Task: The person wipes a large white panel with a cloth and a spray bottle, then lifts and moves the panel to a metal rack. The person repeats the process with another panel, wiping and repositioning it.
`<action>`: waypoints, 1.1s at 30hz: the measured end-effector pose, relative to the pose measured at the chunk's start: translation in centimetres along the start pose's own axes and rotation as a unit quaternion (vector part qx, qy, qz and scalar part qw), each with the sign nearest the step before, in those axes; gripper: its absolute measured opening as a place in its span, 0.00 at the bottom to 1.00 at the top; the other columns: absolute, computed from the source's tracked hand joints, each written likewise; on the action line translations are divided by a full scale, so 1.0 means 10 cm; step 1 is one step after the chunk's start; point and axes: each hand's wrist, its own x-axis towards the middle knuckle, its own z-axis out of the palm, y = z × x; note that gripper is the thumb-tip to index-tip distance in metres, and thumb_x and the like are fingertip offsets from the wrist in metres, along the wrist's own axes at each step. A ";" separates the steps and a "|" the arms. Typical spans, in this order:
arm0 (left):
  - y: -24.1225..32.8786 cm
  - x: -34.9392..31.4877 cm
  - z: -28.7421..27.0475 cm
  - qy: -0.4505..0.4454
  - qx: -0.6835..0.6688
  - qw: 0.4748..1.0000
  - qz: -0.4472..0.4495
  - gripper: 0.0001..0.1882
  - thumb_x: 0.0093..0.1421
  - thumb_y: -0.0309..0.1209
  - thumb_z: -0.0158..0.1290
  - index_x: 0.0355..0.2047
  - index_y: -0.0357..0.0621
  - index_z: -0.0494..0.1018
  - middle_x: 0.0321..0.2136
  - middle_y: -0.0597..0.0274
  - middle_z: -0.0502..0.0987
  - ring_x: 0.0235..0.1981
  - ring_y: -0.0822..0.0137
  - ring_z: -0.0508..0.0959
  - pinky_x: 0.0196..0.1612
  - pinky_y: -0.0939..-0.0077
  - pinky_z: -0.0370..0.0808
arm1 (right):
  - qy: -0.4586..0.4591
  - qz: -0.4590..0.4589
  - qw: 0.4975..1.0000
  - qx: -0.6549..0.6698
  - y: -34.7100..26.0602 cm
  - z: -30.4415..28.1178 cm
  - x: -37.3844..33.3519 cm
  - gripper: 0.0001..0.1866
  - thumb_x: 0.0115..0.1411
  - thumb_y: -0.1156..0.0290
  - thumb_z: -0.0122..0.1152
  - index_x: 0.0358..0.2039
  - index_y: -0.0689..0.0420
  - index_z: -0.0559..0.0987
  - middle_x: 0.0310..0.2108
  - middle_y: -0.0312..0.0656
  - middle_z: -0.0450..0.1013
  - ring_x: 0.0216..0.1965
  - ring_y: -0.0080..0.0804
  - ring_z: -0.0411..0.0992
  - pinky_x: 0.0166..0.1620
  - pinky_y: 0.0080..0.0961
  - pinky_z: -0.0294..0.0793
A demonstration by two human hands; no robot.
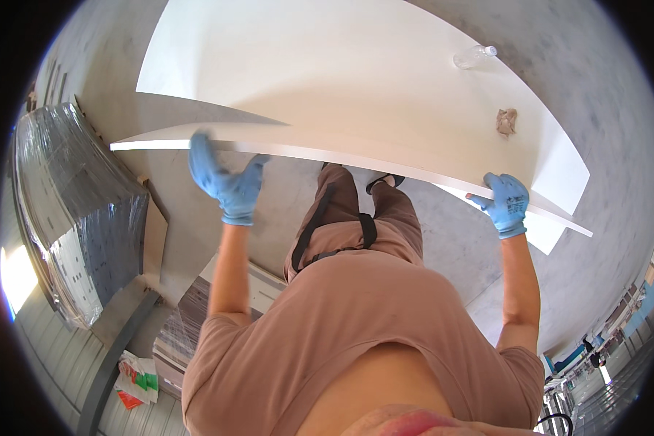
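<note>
Gripping edge of white board [370,162] with right hand [506,200]; spreading fingers of blurred left hand [227,180] at same edge. Holding board crosswise before legs [336,190]. Wearing blue gloves [238,207], with unreadable dark print [514,206] on right one.

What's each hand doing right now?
Left hand: open, fingers spread at the white panel's near edge; blurred, contact can't be told.
Right hand: closed, holding the same panel's edge near its right end.

Holds both bare forearms [229,269] forward, well apart; spreads the blue-gloved left hand [227,178], slightly blurred, splaying its thumb inward; curls the gloved right hand [507,200] into a grip.
</note>
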 end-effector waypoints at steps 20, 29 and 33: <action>-1.25 -1.84 2.65 -0.010 -0.576 0.338 -0.744 0.42 0.63 0.66 0.42 0.70 0.57 0.62 0.68 0.56 0.66 0.68 0.50 0.65 0.68 0.44 0.63 | 0.102 0.070 0.991 -0.043 0.62 -0.03 -0.92 0.37 0.48 0.29 0.65 0.35 0.55 0.80 0.30 0.43 0.76 0.34 0.48 0.75 0.41 0.42 0.76; -1.43 -1.53 2.45 -0.030 -0.608 0.370 -0.702 0.40 0.63 0.66 0.38 0.70 0.60 0.63 0.68 0.57 0.66 0.67 0.50 0.65 0.67 0.43 0.64 | 0.054 0.030 0.995 -0.078 0.39 -0.09 -1.02 0.36 0.45 0.26 0.67 0.23 0.51 0.76 0.19 0.38 0.68 0.23 0.41 0.71 0.30 0.39 0.70; -1.64 -1.48 2.08 -0.049 -0.601 0.385 -0.698 0.39 0.63 0.62 0.35 0.68 0.58 0.66 0.67 0.58 0.68 0.67 0.48 0.65 0.68 0.43 0.62 | 0.090 0.028 0.993 -0.064 0.22 -0.32 -0.94 0.31 0.44 0.33 0.72 0.25 0.51 0.76 0.20 0.38 0.69 0.22 0.41 0.70 0.30 0.38 0.69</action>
